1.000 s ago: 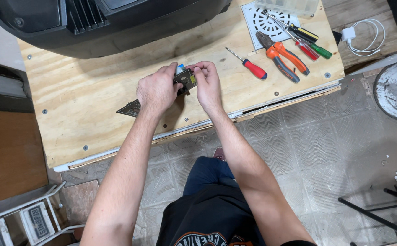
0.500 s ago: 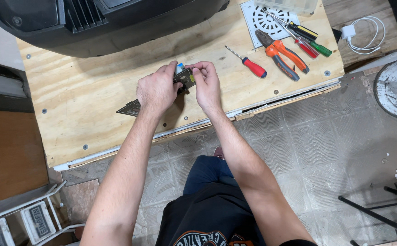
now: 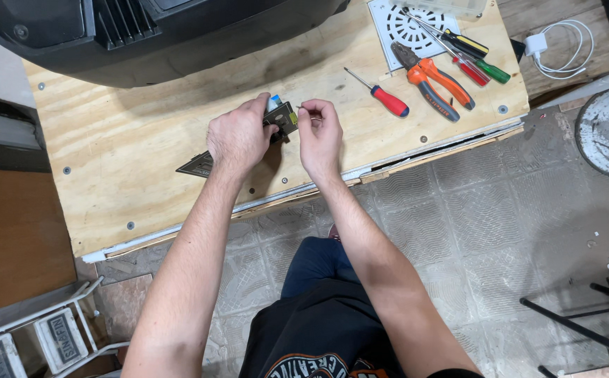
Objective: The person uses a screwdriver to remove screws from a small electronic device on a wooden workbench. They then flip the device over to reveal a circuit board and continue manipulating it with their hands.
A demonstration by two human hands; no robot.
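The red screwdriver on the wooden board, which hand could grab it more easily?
Probably the right hand. The red screwdriver lies on its side of the board, with bare wood between them. The left hand is farther away and grips the small dark part. The right fingers pinch something tiny, though.

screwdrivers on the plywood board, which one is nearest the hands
The red-handled screwdriver lying alone on the plywood, just right of the right hand; the others lie farther off by the orange-handled pliers.

Two rectangular white labels with dark print (image 3: 58, 341) on the steps of a white step stool (image 3: 31, 329), near left corner of the scene. No packages, signs or screens clearly visible elsewhere.
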